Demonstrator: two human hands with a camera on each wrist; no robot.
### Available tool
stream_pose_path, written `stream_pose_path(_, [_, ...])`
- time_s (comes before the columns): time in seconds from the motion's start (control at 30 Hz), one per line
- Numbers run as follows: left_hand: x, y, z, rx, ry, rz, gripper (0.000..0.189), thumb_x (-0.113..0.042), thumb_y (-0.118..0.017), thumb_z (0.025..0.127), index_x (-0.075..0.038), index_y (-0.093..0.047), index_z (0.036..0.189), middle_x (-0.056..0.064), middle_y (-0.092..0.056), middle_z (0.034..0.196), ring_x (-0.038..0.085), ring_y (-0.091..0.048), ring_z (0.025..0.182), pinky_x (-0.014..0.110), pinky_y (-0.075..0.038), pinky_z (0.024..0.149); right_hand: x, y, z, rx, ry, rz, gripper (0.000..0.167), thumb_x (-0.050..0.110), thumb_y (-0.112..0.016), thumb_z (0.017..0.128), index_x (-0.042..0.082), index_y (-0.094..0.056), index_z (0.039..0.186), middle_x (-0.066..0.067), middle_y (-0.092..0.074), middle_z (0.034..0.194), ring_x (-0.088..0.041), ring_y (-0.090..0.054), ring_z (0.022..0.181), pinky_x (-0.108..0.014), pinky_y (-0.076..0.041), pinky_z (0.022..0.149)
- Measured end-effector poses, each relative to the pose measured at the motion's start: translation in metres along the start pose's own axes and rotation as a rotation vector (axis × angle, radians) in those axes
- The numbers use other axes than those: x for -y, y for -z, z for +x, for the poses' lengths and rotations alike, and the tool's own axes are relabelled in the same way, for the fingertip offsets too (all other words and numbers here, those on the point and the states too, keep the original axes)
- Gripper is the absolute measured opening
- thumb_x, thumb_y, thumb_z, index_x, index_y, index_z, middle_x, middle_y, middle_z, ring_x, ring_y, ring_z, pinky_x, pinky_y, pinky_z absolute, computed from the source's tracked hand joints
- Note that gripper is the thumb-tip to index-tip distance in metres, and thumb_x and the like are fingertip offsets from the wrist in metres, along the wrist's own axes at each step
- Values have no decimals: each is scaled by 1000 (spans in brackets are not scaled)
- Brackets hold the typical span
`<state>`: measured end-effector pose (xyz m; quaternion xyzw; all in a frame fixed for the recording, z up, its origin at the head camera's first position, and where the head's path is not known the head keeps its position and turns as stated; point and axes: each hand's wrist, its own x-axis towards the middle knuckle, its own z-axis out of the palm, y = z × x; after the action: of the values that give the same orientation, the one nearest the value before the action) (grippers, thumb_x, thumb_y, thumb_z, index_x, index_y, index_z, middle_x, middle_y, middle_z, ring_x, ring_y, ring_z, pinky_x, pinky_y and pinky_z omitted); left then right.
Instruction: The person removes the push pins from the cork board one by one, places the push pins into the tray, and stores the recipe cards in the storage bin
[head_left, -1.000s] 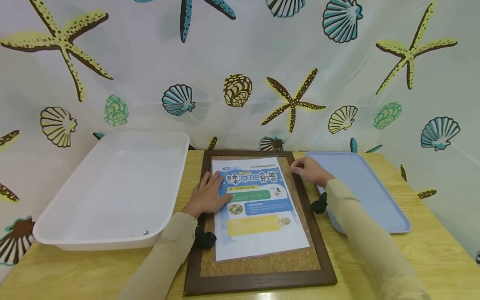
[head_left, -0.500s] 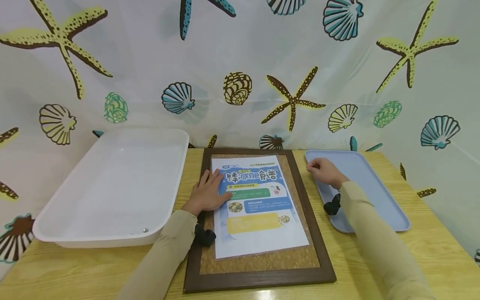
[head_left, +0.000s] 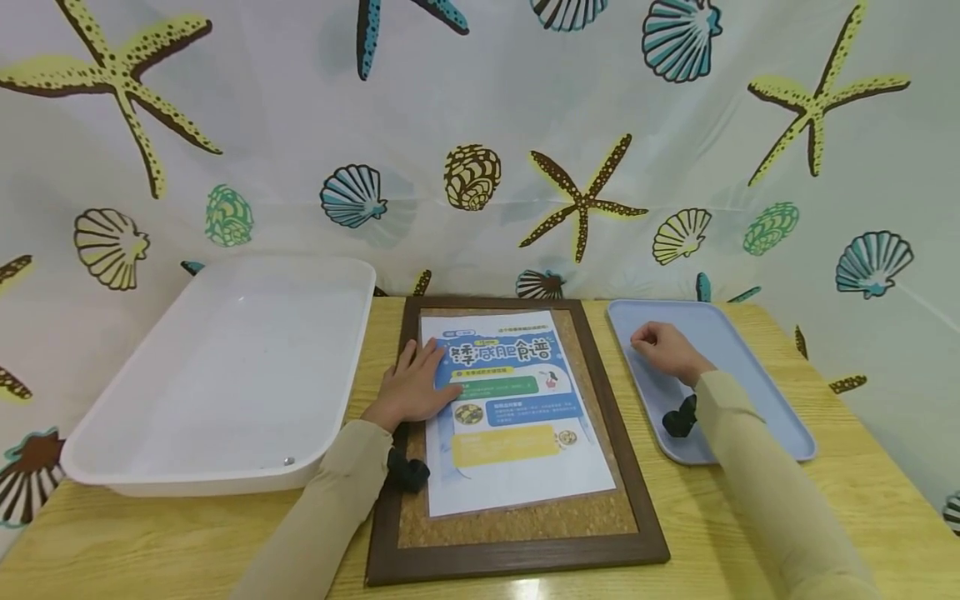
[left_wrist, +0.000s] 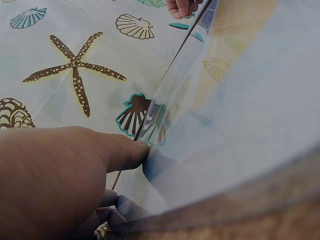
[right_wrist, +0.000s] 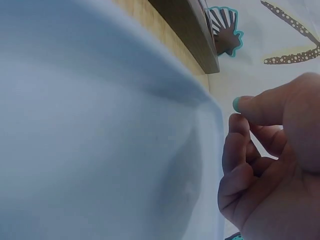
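Observation:
In the head view my left hand (head_left: 412,387) lies with fingers spread over the left side of a printed sheet (head_left: 517,467). The clear-covered sheet, with Chinese lettering and blue, green and yellow blocks, lies on a brown-framed cork board (head_left: 555,527). The left wrist view has the left thumb (left_wrist: 120,152) against the sheet's glossy film (left_wrist: 240,150). Over the pale blue tray (head_left: 738,392) is my right hand (head_left: 670,348), its thumb and fingers brought together. At the right thumb's tip, the right wrist view shows a small teal round piece (right_wrist: 236,103), mostly hidden by the fingers.
A large white tray (head_left: 247,358) stands left of the board on the wooden table (head_left: 187,550). A small shiny round thing (head_left: 289,461) lies near that tray's front edge. Behind the table hangs a white curtain (head_left: 420,92) printed with shells and starfish.
My right hand has moved right, from the board frame's right edge to over the blue tray, its fingers still together. The left hand and the sheet have stayed in place.

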<state>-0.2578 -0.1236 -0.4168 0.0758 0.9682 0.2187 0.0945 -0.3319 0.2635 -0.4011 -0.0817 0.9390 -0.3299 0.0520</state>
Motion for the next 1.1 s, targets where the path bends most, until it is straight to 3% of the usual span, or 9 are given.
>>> stream_pose_path(0.57, [1, -1, 1, -2, 7, -8, 76, -43, -51, 94, -7, -22, 154, 12, -8, 163, 37, 5, 149, 65, -10, 113, -14, 12, -6, -37, -46, -22, 23, 9, -48, 99, -9, -55, 111, -22, -57, 105, -28, -51, 91, -33, -43, 77])
stream_pose_path(1.1, [0, -1, 1, -1, -3, -3, 76, -43, -51, 94, -6, -22, 154, 13, -8, 162, 38, 4, 149, 65, -11, 113, -3, 9, -6, -33, -18, -15, 24, 10, -51, 98, -9, -58, 110, -21, -59, 103, -25, -51, 88, -29, -42, 73])
